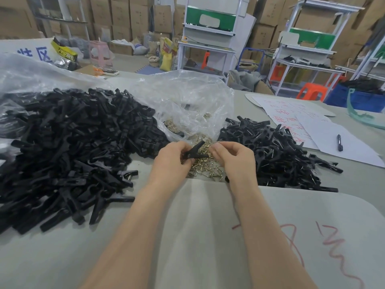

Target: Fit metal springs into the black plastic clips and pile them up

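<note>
View: head cam, looking down over the counter (187, 236).
Left grip (173, 157): clenched round one black clip (195, 150), thumb on top and fingers curled beneath. The clip is tilted, its far end raised toward the right grip.
Right grip (233, 155): fingers curled, thumb & forefinger pinching what looks like a spring (205, 156) at the clip's side. Too small to tell if it is seated.
Loose springs (208, 171): brass-coloured heap directly under & just beyond both grips, spilling from a clear bag (187, 101).
Unfitted clips (73, 142): large pile left of the left grip, reaching near the forearm.
Fitted pile (277, 151): close to the right of the right grip; wire ends show in many.
Step (est.): spring being pushed home, drop onto the fitted pile not yet made.
Handling, clip: prob. light, stiff, smooth moulding. Hold at mid-body so the spring seat stays exposed.
Handling, spring: tiny, light, stiff wire; likely to flick off if the pinch slips. Take by the looped end, legs free.
Other: paper sheets (312, 126) & pen (339, 142), farther right of the right grip, past the fitted pile.
</note>
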### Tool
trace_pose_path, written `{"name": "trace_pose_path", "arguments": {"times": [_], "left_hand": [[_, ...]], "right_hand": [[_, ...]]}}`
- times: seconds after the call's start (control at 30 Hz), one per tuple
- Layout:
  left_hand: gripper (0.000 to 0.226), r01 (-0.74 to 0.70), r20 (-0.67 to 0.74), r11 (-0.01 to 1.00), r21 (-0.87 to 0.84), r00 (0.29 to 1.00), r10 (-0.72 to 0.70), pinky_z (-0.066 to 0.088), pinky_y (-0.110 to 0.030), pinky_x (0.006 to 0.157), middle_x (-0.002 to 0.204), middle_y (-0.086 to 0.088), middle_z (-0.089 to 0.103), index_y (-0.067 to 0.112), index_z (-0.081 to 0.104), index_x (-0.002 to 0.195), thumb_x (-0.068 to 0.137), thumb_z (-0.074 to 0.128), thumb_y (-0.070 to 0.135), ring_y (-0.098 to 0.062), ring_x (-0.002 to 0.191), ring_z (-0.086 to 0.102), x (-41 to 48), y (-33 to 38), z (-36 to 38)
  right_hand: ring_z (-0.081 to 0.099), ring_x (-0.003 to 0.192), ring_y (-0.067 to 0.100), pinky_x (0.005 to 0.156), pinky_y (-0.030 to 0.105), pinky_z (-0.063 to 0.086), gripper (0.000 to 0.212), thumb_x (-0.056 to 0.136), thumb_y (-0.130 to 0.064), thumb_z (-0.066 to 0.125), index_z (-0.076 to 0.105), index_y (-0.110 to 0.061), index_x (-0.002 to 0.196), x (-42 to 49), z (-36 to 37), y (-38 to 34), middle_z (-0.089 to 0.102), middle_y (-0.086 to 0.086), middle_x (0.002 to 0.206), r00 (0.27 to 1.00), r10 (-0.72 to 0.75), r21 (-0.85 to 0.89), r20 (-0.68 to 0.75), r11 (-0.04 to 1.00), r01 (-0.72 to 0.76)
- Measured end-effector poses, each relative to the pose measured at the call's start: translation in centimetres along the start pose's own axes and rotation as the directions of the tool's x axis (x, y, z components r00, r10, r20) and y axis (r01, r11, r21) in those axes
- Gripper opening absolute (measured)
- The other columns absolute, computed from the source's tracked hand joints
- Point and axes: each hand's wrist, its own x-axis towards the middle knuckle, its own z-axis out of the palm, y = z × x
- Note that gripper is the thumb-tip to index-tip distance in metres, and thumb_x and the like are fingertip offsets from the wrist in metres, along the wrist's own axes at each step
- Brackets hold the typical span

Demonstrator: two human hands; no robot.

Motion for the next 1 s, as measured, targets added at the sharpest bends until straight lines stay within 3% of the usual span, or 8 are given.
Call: {"name": "trace_pose_path", "arguments": {"times": [0.13,0.33,0.47,0.57,0.7,0.9,1.0], "left_hand": [[0.023,-0.064,-0.016,0.995,0.074,0.998,0.066,0.047,-0.037,0.087,0.099,0.009,0.058,0.022,0.066,0.105,0.084,0.067,0.012,-0.018,0.092,0.057,-0.08,0.15,-0.03],[0.021,-0.115,-0.034,0.987,0.115,0.992,0.119,0.047,-0.034,0.083,0.093,0.015,0.055,0.024,0.067,0.104,0.086,0.065,0.014,-0.016,0.089,0.058,-0.22,0.26,-0.12],[0.023,-0.155,-0.026,0.973,0.171,0.986,0.162,0.038,-0.025,0.075,0.098,0.016,0.057,0.026,0.066,0.107,0.086,0.065,0.015,-0.013,0.092,0.056,-0.24,0.29,-0.1],[0.024,-0.194,-0.017,0.961,0.198,0.979,0.201,0.037,-0.024,0.075,0.106,0.011,0.062,0.023,0.066,0.107,0.085,0.066,0.016,-0.013,0.095,0.056,-0.22,0.24,-0.1],[0.021,-0.221,0.003,0.95,0.221,0.974,0.226,0.038,-0.026,0.073,0.101,0.009,0.062,0.022,0.067,0.105,0.084,0.067,0.017,-0.015,0.092,0.055,-0.22,0.34,-0.19],[0.021,-0.249,0.029,0.937,0.244,0.968,0.25,0.037,-0.027,0.072,0.098,0.008,0.061,0.021,0.067,0.105,0.085,0.066,0.017,-0.016,0.093,0.054,-0.19,0.59,-0.29],[0.021,-0.259,0.03,0.937,0.236,0.965,0.26,0.036,-0.026,0.071,0.09,0.012,0.058,0.022,0.068,0.105,0.084,0.067,0.018,-0.015,0.09,0.054,-0.25,0.67,-0.33]], "right_hand": [[0.069,0.076,0.015,0.08,0.027,0.055,0.004,0.084,-0.016,0.071,0.072,-0.014,0.081,-0.12,-0.25,-0.54,0.072,0.006,0.079,0.999,-0.002,-0.138,0.044,0.99,0.008],[0.063,0.073,0.015,0.082,0.037,0.053,0.009,0.084,-0.022,0.072,0.073,-0.015,0.078,-0.16,-0.52,-1.05,0.072,0.009,0.08,0.999,-0.029,-0.248,0.03,0.968,0.035],[0.06,0.067,0.01,0.075,0.031,0.051,0.011,0.083,-0.023,0.073,0.072,-0.017,0.073,-0.31,-0.32,-0.99,0.07,0.003,0.069,0.995,-0.053,-0.338,0.082,0.938,0.078],[0.06,0.066,0.008,0.072,0.024,0.048,0.012,0.083,-0.022,0.073,0.072,-0.02,0.071,-0.22,-0.32,-0.96,0.069,-0.003,0.067,0.994,-0.05,-0.382,0.095,0.92,0.083],[0.055,0.06,0.008,0.057,0.012,0.043,0.016,0.082,-0.019,0.073,0.069,-0.019,0.066,-0.1,-0.56,-1.12,0.064,-0.003,0.062,0.993,-0.034,-0.381,0.116,0.922,0.076],[0.05,0.058,0.006,0.061,0.021,0.041,0.021,0.081,-0.021,0.072,0.066,-0.022,0.06,0.13,-0.51,-1.0,0.059,-0.008,0.056,0.995,-0.041,-0.445,0.095,0.892,0.079],[0.047,0.051,0.001,0.053,0.012,0.038,0.019,0.081,-0.02,0.072,0.068,-0.02,0.062,0.1,-0.51,-0.93,0.056,-0.012,0.052,0.993,-0.025,-0.42,0.117,0.904,0.073]]}}
